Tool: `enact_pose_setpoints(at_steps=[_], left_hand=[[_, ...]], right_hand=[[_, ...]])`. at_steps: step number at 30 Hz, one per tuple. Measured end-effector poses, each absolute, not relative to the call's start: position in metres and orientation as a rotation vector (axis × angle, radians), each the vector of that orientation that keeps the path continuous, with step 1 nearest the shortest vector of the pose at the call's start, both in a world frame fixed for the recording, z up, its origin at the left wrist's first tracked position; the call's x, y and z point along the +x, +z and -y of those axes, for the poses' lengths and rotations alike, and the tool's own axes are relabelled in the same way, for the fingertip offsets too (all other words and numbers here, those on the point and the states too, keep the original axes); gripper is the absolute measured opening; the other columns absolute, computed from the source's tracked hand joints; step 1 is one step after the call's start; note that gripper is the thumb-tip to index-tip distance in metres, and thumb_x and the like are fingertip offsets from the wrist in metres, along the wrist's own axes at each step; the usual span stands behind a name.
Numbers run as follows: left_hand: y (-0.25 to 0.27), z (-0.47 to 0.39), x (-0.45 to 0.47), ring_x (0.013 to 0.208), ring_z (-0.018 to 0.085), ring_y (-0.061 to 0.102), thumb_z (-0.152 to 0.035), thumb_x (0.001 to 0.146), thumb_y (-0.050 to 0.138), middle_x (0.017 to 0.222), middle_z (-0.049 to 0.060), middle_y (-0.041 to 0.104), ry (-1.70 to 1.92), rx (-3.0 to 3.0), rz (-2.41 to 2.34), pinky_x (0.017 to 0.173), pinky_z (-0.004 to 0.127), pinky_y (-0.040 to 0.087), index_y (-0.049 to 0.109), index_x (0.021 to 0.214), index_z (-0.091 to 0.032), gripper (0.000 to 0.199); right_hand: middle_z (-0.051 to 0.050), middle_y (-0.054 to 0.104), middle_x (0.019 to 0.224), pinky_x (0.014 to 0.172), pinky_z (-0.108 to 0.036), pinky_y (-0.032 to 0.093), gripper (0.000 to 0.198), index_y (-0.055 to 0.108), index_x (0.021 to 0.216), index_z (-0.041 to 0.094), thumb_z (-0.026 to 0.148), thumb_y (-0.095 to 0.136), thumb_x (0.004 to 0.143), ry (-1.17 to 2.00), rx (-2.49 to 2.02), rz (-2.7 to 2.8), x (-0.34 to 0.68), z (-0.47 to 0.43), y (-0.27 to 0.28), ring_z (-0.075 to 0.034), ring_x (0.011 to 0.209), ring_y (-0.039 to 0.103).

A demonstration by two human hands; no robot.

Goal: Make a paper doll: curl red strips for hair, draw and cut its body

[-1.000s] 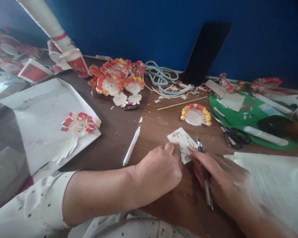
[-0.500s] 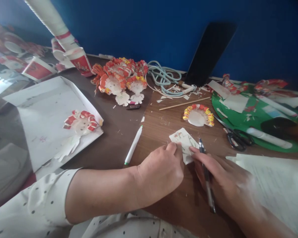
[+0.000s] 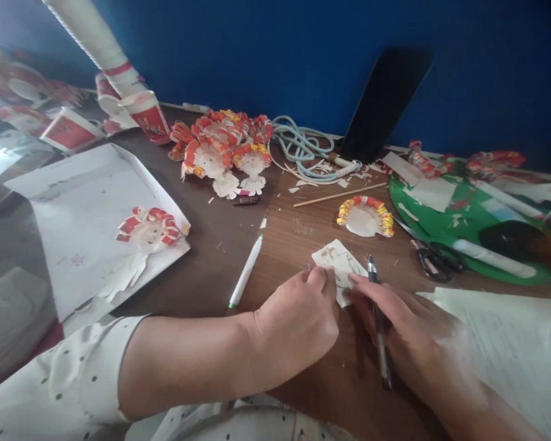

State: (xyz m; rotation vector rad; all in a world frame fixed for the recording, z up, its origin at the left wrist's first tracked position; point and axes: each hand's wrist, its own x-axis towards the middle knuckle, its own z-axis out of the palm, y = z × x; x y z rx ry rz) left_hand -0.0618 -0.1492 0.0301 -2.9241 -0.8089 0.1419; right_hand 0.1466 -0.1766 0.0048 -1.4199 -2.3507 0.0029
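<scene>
My left hand (image 3: 303, 318) is closed, its fingertips pinching the near left edge of a small piece of white card (image 3: 340, 260) with pen lines on it. From the other side, my right hand (image 3: 413, 331) touches the same card with thumb and fingers. A dark ballpoint pen (image 3: 380, 331) lies upright in the grip of that right hand, tip pointing away from me. Just beyond the card rests a round white paper piece (image 3: 363, 223) edged with red and yellow curls. To the left of my hands is a white marker (image 3: 247, 272) with green ends.
Black-handled scissors (image 3: 436, 260) lie beside a green sheet (image 3: 404, 214) with paper scraps. A thin stick (image 3: 340, 194), a pale blue cable (image 3: 303, 147) and a propped phone (image 3: 386, 104) are behind. Several curl-edged paper figures (image 3: 211, 156) and a white box lid (image 3: 87, 208) are leftward.
The view has shifted slightly. Both hands keep hold of the card in nearly the same position, and the pen stays in my right hand.
</scene>
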Motion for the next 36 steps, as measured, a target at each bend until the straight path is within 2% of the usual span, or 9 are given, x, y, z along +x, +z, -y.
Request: enact_pose_setpoints(at_steps=[5,14,21,27,36], left_hand=[[0.0313,0.1501,-0.0615,0.118,0.026,0.053,-0.02,0.092,0.047,0.129,0.018,0.06,0.154,-2.9,0.81,0.085,0.036,0.05,0.068,0.115,-0.01,0.033],[0.0326,0.1498,-0.0618,0.115,0.027,0.056,-0.02,0.09,0.047,0.127,0.02,0.062,0.119,-2.899,0.81,0.084,0.035,0.051,0.067,0.116,-0.007,0.035],[0.0312,0.1507,-0.0614,0.117,0.026,0.055,-0.021,0.09,0.047,0.129,0.019,0.061,0.139,-2.921,0.81,0.082,0.034,0.051,0.069,0.114,-0.009,0.034],[0.0305,0.1523,-0.0604,0.118,0.027,0.055,-0.02,0.09,0.046,0.134,0.022,0.057,0.132,-2.894,0.83,0.082,0.033,0.052,0.066,0.118,-0.006,0.037],[0.0303,0.1523,-0.0604,0.115,0.025,0.056,-0.018,0.091,0.044,0.13,0.021,0.06,0.097,-2.878,0.86,0.083,0.033,0.053,0.065,0.117,-0.005,0.036]], right_hand=[[-0.005,0.073,0.104,0.07,-0.027,0.048,0.032,0.061,0.121,0.022,0.015,0.055,0.09,-0.03,-1.415,2.338,0.1426,0.1719,0.0045,-0.018,0.082,0.069],[-0.004,0.073,0.099,0.067,-0.027,0.047,0.027,0.061,0.118,0.022,0.019,0.056,0.091,-0.016,-1.437,2.311,0.1396,0.1708,0.0046,-0.019,0.081,0.069],[-0.003,0.073,0.101,0.067,-0.026,0.046,0.029,0.061,0.119,0.022,0.02,0.061,0.09,-0.038,-1.443,2.299,0.1399,0.1719,0.0023,-0.018,0.081,0.069],[-0.003,0.073,0.101,0.067,-0.026,0.045,0.033,0.06,0.121,0.022,0.02,0.064,0.088,-0.043,-1.434,2.304,0.1397,0.1729,0.0018,-0.017,0.08,0.069],[-0.005,0.073,0.104,0.066,-0.027,0.045,0.029,0.061,0.12,0.021,0.018,0.058,0.091,-0.08,-1.383,2.312,0.1388,0.1714,0.0028,-0.018,0.08,0.068]])
